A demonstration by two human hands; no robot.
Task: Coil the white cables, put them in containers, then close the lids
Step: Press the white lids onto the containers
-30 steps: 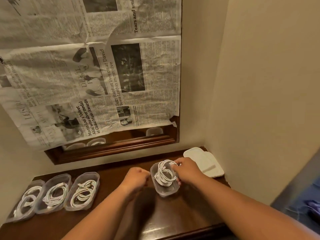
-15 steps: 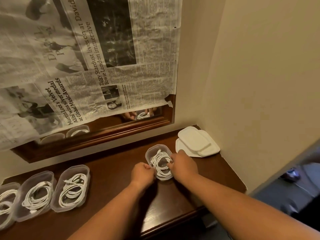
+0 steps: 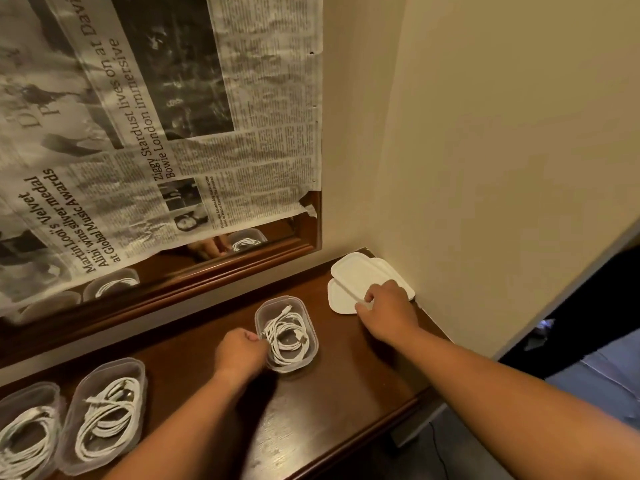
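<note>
The fingers [image 3: 367, 299] of the right hand [image 3: 388, 315] are curled and pinch the near edge of the top lid [image 3: 355, 271], which lies on a loose stack of white lids [image 3: 341, 302] in the tabletop's [image 3: 346, 382] far right corner. That edge pinch is probably meant to peel one lid off the pile. The left hand [image 3: 240, 355] sits curled against the left wall of the clear container [image 3: 312, 341]. Whether it clasps the rim or only braces it cannot be told, but it likely steadies the tub for capping. A coiled white cable [image 3: 285, 336] lies wholly inside this uncovered container. At far left, other filled containers [image 3: 136, 370] stand uncovered, so the lidding appears to be only beginning.
</note>
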